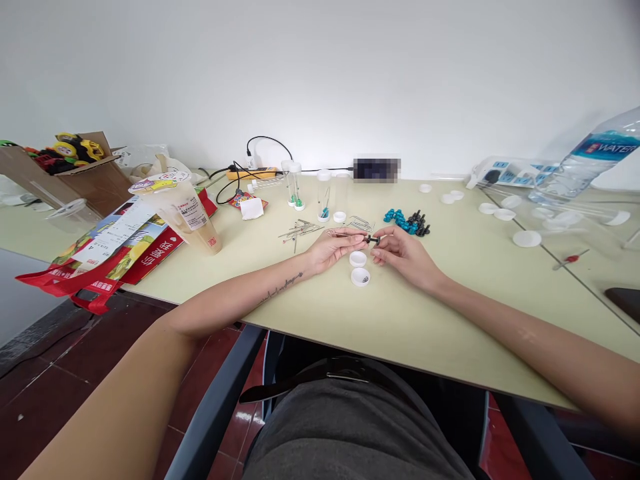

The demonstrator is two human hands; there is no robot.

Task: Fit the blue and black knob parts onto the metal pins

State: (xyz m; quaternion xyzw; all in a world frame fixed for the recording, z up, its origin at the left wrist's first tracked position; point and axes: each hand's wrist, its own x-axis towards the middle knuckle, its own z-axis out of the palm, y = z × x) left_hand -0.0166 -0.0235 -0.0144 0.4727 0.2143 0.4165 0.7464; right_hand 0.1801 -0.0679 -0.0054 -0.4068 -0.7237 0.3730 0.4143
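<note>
My left hand [330,251] is closed in a pinch on a thin metal rod, which runs along its fingers. From the fingertips a small black knobbed piece [373,240] points to the right, and my right hand [407,257] grips its far end between thumb and fingers. Just below the hands two round white caps stand on the table: the upper cap [358,259] and the lower cap [360,277], which has small dark bits inside. Behind the right hand lie a pile of blue knobbed pieces [395,219] and a pile of black ones [419,224].
Thin metal rods [300,229] lie loose left of my hands. Behind stand clear tubes [324,193], one with a blue-ended tool inside. A drink cup [193,217] and red bag [150,257] are left. Right are white discs [527,239] and a tilted water bottle [590,157].
</note>
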